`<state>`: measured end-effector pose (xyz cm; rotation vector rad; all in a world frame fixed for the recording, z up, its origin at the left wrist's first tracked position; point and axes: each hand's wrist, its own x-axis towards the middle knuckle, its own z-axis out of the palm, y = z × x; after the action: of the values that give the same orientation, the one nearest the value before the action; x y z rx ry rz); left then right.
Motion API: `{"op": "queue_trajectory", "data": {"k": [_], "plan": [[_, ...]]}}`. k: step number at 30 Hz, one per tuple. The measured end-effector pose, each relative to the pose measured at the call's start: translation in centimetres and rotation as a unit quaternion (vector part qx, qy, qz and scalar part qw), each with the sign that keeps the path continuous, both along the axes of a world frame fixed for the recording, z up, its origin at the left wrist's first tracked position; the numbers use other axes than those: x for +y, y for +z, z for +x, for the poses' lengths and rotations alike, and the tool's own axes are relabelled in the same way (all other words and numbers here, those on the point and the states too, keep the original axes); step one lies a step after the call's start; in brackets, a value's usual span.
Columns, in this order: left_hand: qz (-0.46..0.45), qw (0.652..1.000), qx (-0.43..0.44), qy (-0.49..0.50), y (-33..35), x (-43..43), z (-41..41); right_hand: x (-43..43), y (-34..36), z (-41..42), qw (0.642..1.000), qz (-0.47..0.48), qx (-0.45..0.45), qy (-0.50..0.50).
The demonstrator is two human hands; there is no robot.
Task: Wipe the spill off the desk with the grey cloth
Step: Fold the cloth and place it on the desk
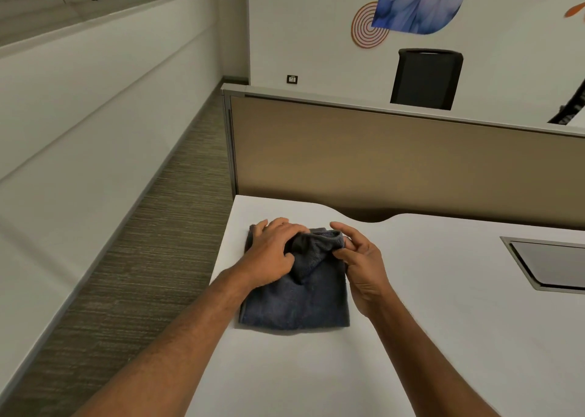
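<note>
**Both hands working a folded cloth at the desk's left edge**

Two bare forearms are reaching in from the near edge across the white, smooth-topped desk point(427, 337). Between them the dark grey terry cloth point(294, 302) is lying folded into a rough square, sitting close to the desk's left edge and on the near side of the desk's far rim.

The left hand point(272, 252) is lying palm-down over the cloth's far left part, fingers spread and curling into a raised fold, thumb pressing against the fabric. The right hand point(361, 261) is standing on its edge just right of the cloth, thumb and fingers closing together on the lifted far right corner, pinching it up off the desk.

No spill is showing on the desk's surface.

To the right of the cloth, a grey rectangular recessed panel point(550, 264) is sitting flush in the desk. Behind the desk a tan partition screen point(380, 150) is rising, and beyond it a black office chair back point(425, 79) is standing against a white wall.
</note>
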<state>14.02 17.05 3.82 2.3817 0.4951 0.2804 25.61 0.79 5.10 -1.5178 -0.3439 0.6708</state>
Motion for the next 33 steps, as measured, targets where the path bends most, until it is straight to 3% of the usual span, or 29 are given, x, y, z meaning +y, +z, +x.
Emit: {"op": "queue_trajectory", "data": {"k": [6,13,16,21,26,33], "plan": [[0.089,0.996,-0.016,0.008,-0.2,2.2,-0.5,0.7,-0.4,0.6,0.997,-0.006,0.013,-0.073],[0.111,0.982,-0.082,0.126,-0.6,2.4,-1.0,1.9,-1.7,0.7,0.989,-0.058,0.019,-0.136],[0.134,0.969,-0.098,0.183,-1.2,1.3,-1.1,2.0,-2.0,0.5,0.984,-0.107,-0.049,-0.134],[0.197,0.953,-0.047,0.227,-1.6,-0.4,-1.3,1.8,-2.6,-0.7,0.965,-0.153,-0.174,-0.125],[0.251,0.951,-0.082,0.162,-2.6,-2.0,-1.5,2.1,-2.8,-1.1,0.944,-0.157,-0.239,-0.162],[0.185,0.972,0.024,0.141,-4.2,-2.3,-1.8,2.1,-3.0,-1.2,0.933,-0.227,-0.257,-0.108]]}}
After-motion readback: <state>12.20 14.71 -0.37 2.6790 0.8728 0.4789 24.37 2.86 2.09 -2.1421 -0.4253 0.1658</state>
